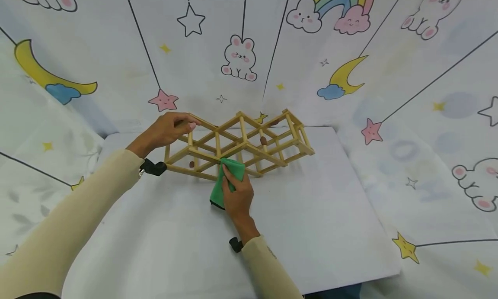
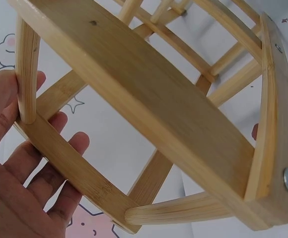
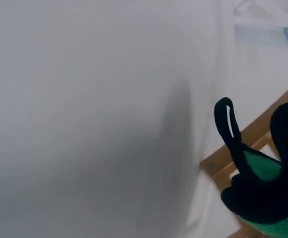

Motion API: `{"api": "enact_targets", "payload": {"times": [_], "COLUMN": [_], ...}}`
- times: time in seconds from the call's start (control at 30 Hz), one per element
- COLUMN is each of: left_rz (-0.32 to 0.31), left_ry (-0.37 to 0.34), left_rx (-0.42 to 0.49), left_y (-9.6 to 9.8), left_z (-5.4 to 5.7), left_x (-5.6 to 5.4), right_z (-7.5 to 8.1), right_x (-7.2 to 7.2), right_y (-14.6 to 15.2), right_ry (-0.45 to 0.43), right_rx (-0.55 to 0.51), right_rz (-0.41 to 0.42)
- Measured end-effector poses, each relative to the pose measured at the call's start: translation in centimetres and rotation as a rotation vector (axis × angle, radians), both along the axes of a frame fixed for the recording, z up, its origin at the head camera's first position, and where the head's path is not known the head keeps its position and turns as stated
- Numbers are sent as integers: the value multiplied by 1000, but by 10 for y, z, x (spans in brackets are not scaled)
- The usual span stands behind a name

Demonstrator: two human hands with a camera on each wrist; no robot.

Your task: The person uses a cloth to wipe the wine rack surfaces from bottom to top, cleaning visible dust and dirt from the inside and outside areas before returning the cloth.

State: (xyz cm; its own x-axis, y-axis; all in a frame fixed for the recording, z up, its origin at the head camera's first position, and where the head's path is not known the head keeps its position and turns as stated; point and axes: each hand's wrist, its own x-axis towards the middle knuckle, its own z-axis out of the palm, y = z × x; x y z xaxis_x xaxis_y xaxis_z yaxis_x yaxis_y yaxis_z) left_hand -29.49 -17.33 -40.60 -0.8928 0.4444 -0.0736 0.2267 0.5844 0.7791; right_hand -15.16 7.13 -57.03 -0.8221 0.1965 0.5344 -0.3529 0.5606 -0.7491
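A rack of crossed wooden slats and round dowels [image 1: 243, 134] lies along the far part of the table. My left hand [image 1: 167, 128] grips its upper left end. In the left wrist view the thumb of the left hand [image 2: 30, 168] lies against a dowel, and the other fingers wrap behind a slat. A green cloth [image 1: 232, 158] with black edging is in my right hand [image 1: 238, 197], held against the front middle slat. The right wrist view catches the black loop and edge of the cloth [image 3: 263, 166] beside the slats; the right hand itself is out of that view.
The white tabletop [image 1: 330, 229] spreads in front of the rack and to its right. Close behind it hangs a white backdrop [image 1: 116, 74] printed with rabbits, stars and moons, which also runs down both sides.
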Motion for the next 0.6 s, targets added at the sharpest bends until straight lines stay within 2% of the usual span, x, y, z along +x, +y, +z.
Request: {"api": "enact_targets", "payload": {"times": [0.13, 0.2, 0.33, 0.4, 0.47, 0.6], "left_rz": [0, 1, 5, 2, 1, 1], "left_ry": [-9, -11, -11, -18, -25, -31], "left_rx": [-11, -16, -14, -10, -7, -5], "left_y": [-1, -3, -3, -2, -2, 0], "left_z": [3, 4, 5, 4, 2, 0], "left_x": [0, 0, 1, 0, 0, -1], "right_z": [-11, -13, -8, -4, -2, -1], "right_x": [5, 5, -1, -5, -8, -8], "right_y": [25, 38, 50, 52, 53, 54], "right_ry": [-178, -183, -27, -6, -47, -187], "right_rx": [-102, -155, -242, -287, -303, -260], "right_rz": [-92, -98, -79, -77, -71, -31]}}
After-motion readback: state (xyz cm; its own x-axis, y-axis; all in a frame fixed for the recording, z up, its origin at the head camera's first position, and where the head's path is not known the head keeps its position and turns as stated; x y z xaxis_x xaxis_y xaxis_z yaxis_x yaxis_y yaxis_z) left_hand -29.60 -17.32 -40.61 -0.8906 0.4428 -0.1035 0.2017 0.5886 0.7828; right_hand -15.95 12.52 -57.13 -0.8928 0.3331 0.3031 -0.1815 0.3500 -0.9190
